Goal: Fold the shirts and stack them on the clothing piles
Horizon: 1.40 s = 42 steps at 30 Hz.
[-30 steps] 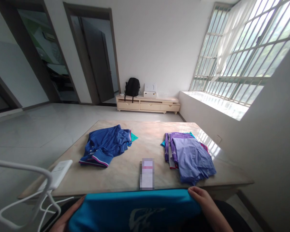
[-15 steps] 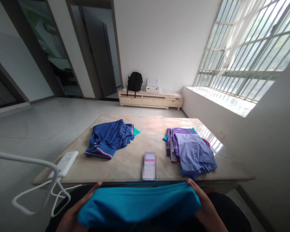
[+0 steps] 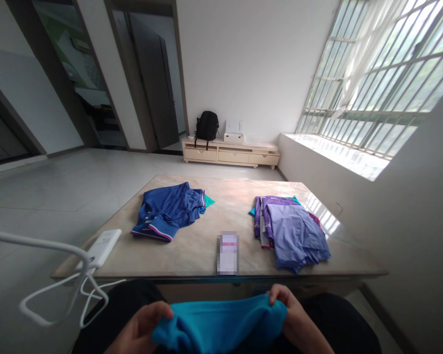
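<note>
A teal-blue piece of cloth [image 3: 221,322], perhaps a garment, is stretched between my hands above my lap, in front of the table's near edge. My left hand [image 3: 147,319] pinches its left end, thumb on top. At its right upper corner my right hand [image 3: 286,307] grips it with bent fingers. The cloth's lower part drops out of the frame. Beyond it on the table lie a crumpled dark blue shirt [image 3: 166,211] with striped trim at left, and a pile of folded purple clothes [image 3: 297,233] at right.
The table [image 3: 227,196] carries a pixelated upright rectangle [image 3: 228,253] near its front edge and a white power bank [image 3: 101,248] at left. A white cable [image 3: 40,241] loops across the lower left. Behind stands a low cabinet [image 3: 231,152] with a black backpack [image 3: 206,125] on it.
Both hands have come closer together and lower, so the teal-blue cloth is less widely spread and bunches more. The clothes on the table have not moved.
</note>
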Motion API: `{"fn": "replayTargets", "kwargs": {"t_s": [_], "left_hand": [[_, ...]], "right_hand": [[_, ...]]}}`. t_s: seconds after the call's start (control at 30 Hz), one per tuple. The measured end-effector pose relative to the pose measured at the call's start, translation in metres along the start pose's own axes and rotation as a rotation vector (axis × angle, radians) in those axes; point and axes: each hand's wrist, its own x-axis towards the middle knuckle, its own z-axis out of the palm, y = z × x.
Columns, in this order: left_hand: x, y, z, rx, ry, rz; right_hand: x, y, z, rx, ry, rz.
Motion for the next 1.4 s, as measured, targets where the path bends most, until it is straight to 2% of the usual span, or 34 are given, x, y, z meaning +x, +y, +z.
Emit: {"fn": "replayTargets", "kwargs": {"t_s": [0.17,0.3,0.4,0.5,0.6,0.7,0.8,0.87,0.93,1.0,1.1,1.2,1.27,1.4], "left_hand": [[0.015,-0.011,0.021,0.512,-0.121,0.086],[0.017,-0.019,0.040,0.649,-0.172,0.211],[0.017,-0.020,0.041,0.668,-0.168,0.320],[0.020,-0.013,0.032,0.565,-0.238,0.353],[0.021,-0.002,0.021,0.317,-0.292,0.432],[0.016,0.005,0.010,-0.006,-0.145,0.413],[0.013,0.006,-0.006,-0.229,0.013,0.361],[0.017,0.006,-0.020,-0.285,0.016,0.379],[0.026,0.005,-0.034,-0.263,-0.071,0.429],[0.034,0.005,-0.042,-0.211,-0.166,0.467],[0.036,0.003,-0.041,-0.161,-0.199,0.474],[0.029,0.001,-0.026,-0.109,-0.202,0.479],[0.026,0.000,-0.013,-0.011,-0.248,0.491],[0.026,-0.006,0.011,0.235,-0.342,0.462]], "right_hand": [[0.012,0.019,0.014,-0.160,-0.164,-0.081],[0.019,0.028,0.024,-0.218,-0.188,-0.084],[0.017,0.027,0.027,-0.240,-0.157,-0.104],[0.011,0.018,0.025,-0.409,-0.112,-0.165],[0.005,0.003,0.015,-0.771,-0.016,-0.273],[0.003,-0.013,-0.001,-0.992,0.031,-0.338],[0.003,-0.028,-0.013,-1.196,0.028,-0.333],[0.004,-0.034,-0.017,-1.332,0.057,-0.299],[0.005,-0.037,-0.018,-1.408,0.109,-0.257],[0.006,-0.037,-0.018,-1.431,0.150,-0.225],[0.008,-0.034,-0.017,-1.384,0.156,-0.206],[0.010,-0.029,-0.014,-1.281,0.099,-0.198],[0.010,-0.024,-0.006,-1.219,0.038,-0.212],[0.006,-0.014,0.022,-1.102,-0.124,-0.341]]}}
